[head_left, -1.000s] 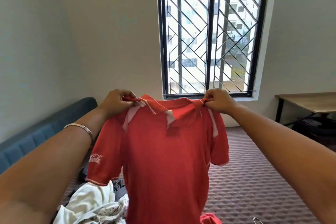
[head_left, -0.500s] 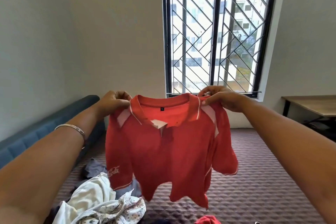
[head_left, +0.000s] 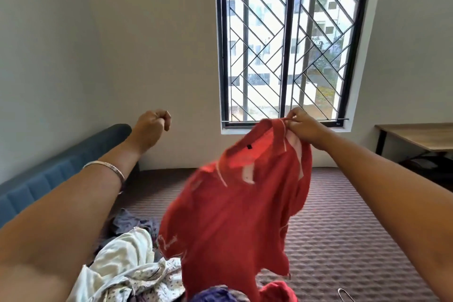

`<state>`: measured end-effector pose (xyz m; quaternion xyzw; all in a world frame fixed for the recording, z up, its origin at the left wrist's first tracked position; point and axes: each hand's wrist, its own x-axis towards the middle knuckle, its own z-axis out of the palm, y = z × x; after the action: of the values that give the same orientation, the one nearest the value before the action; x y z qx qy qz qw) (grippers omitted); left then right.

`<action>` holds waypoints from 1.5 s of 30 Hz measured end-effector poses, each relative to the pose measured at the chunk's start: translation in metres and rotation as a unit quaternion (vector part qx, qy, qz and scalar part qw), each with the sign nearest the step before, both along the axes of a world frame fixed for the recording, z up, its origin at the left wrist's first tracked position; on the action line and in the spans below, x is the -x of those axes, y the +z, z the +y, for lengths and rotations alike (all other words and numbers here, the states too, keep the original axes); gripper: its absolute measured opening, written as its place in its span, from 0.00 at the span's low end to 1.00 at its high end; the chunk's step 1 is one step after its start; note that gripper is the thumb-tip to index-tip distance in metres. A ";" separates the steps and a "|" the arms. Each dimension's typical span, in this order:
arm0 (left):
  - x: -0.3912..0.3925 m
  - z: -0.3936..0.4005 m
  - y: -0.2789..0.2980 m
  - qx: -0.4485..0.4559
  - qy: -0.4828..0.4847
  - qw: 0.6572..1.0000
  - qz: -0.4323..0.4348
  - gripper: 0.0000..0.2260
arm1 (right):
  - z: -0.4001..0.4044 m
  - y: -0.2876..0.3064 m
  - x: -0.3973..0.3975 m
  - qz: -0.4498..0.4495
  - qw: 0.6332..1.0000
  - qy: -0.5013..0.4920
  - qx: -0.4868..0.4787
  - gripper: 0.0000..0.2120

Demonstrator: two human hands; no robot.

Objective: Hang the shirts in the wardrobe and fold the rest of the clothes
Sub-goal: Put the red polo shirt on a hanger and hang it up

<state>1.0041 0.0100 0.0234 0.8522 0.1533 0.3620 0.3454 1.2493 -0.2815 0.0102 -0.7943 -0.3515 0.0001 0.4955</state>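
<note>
No legible text appears anywhere in the frame; a pale script mark on the sleeve of the red shirt (head_left: 235,208), lower centre, is too motion-blurred to be read with certainty.

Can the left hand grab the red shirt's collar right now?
Probably yes. The left hand is curled and holds nothing, up beside the red shirt, which hangs from the right hand. Only open air lies between it and the collar.

Bedroom — bed (head_left: 343,216), strewn clothes (head_left: 127,265)
</note>
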 end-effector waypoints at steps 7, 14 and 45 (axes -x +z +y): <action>-0.021 -0.057 -0.070 -0.014 -0.154 0.940 0.303 0.15 | 0.021 -0.030 0.026 -0.027 0.994 0.054 0.093 0.13; -0.053 -0.149 -0.176 0.084 -0.181 0.930 0.310 0.26 | 0.026 -0.013 0.054 -0.028 0.996 0.075 0.042 0.09; -0.039 -0.042 -0.098 -0.098 -0.005 0.988 0.116 0.04 | -0.086 -0.060 0.033 -0.048 0.973 -0.074 0.211 0.16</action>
<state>1.0432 -0.0323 -0.0741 0.9191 0.1515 0.2718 0.2419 1.2165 -0.3671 -0.0500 -0.9039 -0.3074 0.0000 0.2976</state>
